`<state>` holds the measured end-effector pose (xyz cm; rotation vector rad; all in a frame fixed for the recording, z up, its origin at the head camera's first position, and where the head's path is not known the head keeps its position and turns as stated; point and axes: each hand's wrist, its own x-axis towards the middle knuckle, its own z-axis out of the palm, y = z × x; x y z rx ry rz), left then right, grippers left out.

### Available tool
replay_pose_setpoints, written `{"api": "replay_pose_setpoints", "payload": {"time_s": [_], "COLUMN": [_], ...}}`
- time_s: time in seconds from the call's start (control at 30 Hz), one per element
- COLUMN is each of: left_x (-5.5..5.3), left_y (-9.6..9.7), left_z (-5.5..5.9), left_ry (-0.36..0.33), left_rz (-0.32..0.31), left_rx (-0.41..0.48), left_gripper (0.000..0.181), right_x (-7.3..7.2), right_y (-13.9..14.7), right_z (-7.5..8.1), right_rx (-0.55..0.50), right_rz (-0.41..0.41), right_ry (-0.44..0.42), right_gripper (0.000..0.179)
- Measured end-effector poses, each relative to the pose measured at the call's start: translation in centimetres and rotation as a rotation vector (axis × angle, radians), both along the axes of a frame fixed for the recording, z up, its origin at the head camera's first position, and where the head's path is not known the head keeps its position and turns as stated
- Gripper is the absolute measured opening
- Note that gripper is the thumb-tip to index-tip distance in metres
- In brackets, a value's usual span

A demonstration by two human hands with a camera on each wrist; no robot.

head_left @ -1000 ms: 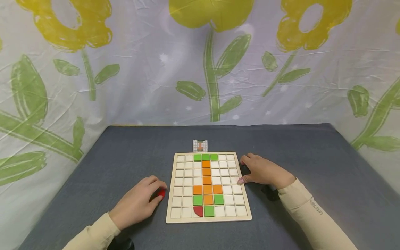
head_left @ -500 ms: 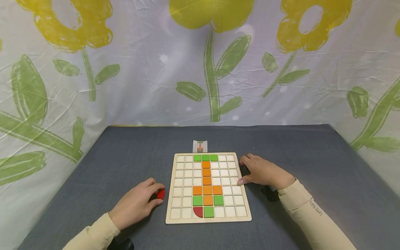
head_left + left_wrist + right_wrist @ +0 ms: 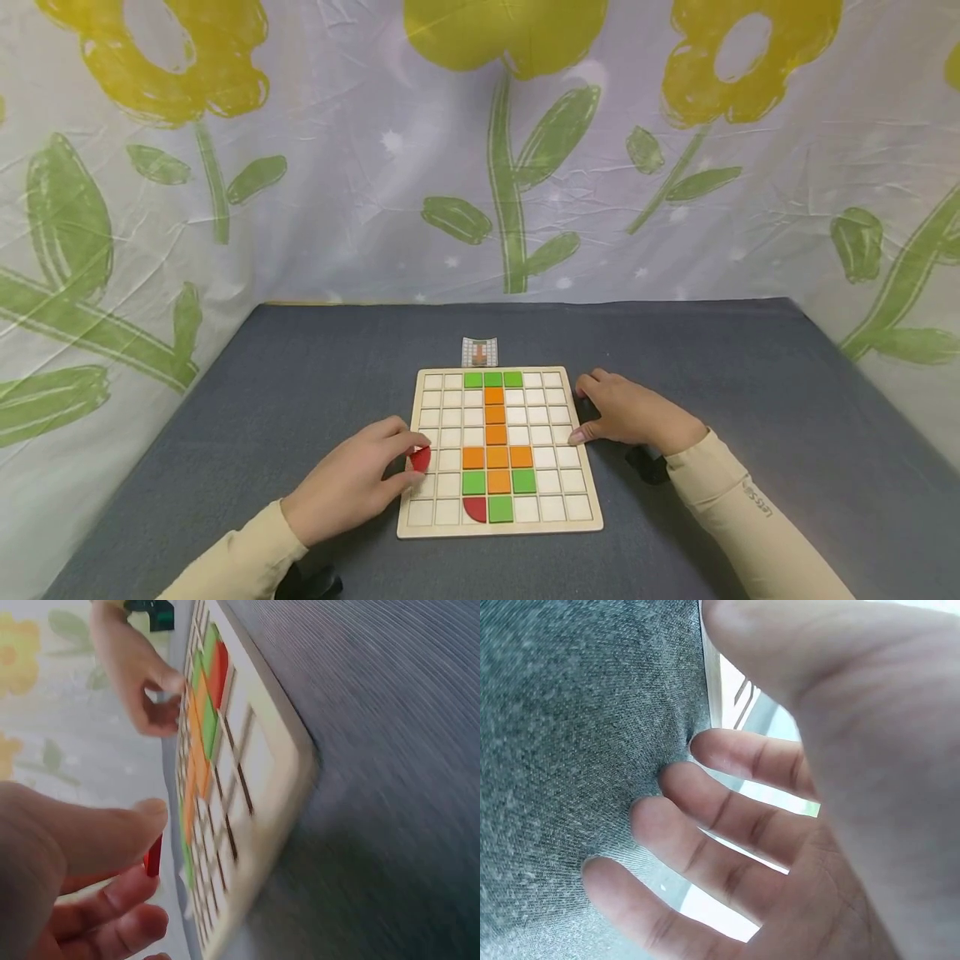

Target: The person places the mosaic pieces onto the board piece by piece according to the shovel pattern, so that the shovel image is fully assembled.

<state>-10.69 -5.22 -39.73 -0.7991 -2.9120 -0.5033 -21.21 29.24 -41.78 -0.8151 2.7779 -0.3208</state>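
Note:
Thumb and fingers of my left hand pinch a red tile with a curved edge, over the left border of the wooden grid board. The left wrist view shows this tile edge-on, thin, between the fingertips. Set in the board are orange squares, green squares and a red quarter-round tile in the nearest row. My right hand lies at the board's right edge, its thumb on the border. In the right wrist view its fingers reach loosely down to the cloth beside the board.
A small card with a printed grid picture stands just behind the board. Dark grey cloth covers the table. A flower-printed curtain hangs behind and along the sides.
My left hand has moved right with the red tile, from beside the board to over its left border. The right hand has stayed at the board's right edge.

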Motion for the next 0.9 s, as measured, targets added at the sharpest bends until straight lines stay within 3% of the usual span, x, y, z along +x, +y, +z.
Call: {"api": "replay_pose_setpoints", "payload": {"time_s": [0.4, 0.53, 0.67, 0.9], "left_x": [-0.3, -0.3, -0.2, 0.2], "left_y": [3.9, 5.0, 6.2, 7.9], "left_z": [0.2, -0.1, -0.4, -1.3], "left_ry": [0.004, 0.027, 0.009, 0.007], "left_rz": [-0.239, -0.284, -0.323, -0.393], "left_rx": [0.078, 0.064, 0.045, 0.087], "left_gripper": [0.028, 0.027, 0.028, 0.019], "right_x": [-0.2, -0.2, -0.2, -0.2], "right_y": [0.1, 0.0, -0.1, 0.0], "right_z": [-0.1, -0.1, -0.1, -0.1], "right_rx": [0.004, 0.007, 0.012, 0.020], "right_rz": [-0.001, -0.002, -0.008, -0.010], "right_ry": [-0.008, -0.009, -0.007, -0.003], "right_gripper": [0.067, 0.066, 0.066, 0.064]}}
